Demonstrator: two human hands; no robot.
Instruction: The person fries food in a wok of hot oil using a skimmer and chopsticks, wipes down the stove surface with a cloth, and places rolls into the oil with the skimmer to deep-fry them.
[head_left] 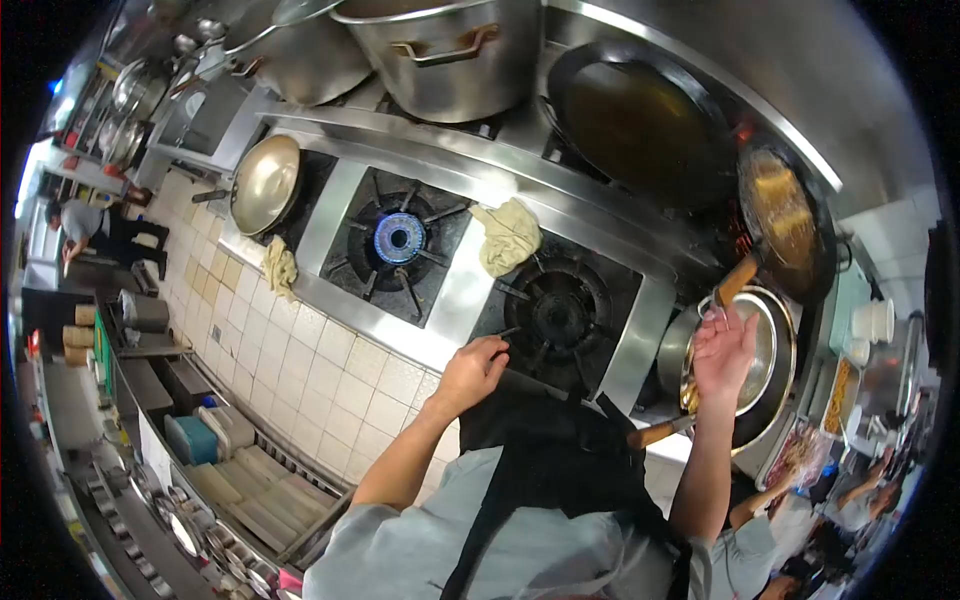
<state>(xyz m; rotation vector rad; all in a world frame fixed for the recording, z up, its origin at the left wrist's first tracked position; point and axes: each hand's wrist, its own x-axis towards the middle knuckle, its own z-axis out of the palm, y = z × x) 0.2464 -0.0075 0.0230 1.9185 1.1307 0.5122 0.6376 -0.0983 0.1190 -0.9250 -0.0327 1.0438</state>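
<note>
My left hand [474, 376] is over the stove's front edge, beside an unlit burner [558, 314]. Its fingers are loosely curled, with nothing showing in them. My right hand [724, 352] is open, palm turned up, over a round metal strainer [757, 370] set in a larger pan. Just beyond its fingertips a wooden handle [738, 278] slants down from the wok [822, 270]; whether they touch I cannot tell. Golden-brown food [782, 210] lies in that wok in bubbling oil. A second wooden handle [660, 432] sticks out below the strainer.
To the left a blue flame burns on a burner [400, 238]. Crumpled cloths [508, 236] [280, 268] lie on the stove. A shallow pan [266, 186], a large dark wok [640, 130] with liquid and tall pots [440, 60] stand around. Other people work at both sides.
</note>
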